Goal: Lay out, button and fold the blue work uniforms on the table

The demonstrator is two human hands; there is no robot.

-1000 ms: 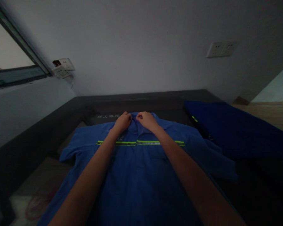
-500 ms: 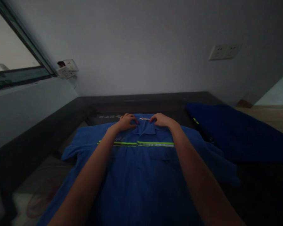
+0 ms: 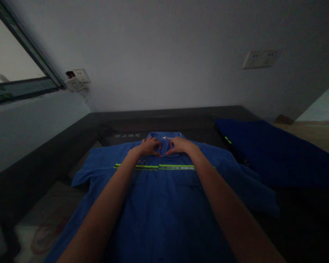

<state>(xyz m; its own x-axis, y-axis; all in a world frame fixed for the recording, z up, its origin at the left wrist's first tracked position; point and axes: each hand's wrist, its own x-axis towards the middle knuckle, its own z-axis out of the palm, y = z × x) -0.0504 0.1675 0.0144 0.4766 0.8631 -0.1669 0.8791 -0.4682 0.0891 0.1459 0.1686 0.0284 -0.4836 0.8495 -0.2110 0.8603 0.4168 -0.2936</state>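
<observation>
A blue work shirt (image 3: 159, 204) with a yellow-green reflective stripe across the chest lies flat, front up, on a dark surface. Its collar points away from me. My left hand (image 3: 149, 147) and my right hand (image 3: 179, 145) both rest on the collar, side by side, fingers curled and pinching the collar flaps near the top of the shirt's front opening. Both forearms stretch out over the shirt's body.
A second dark blue garment (image 3: 265, 149) lies to the right on the same dark platform (image 3: 71, 146). A window (image 3: 13, 73) is at the left, wall sockets (image 3: 76, 79) beside it, and another socket plate (image 3: 260, 58) on the far wall. Wooden floor shows at far right.
My hands spread apart along the collar half a second ago, then came back together at its middle and slid slightly toward me. The shirt has stayed in place.
</observation>
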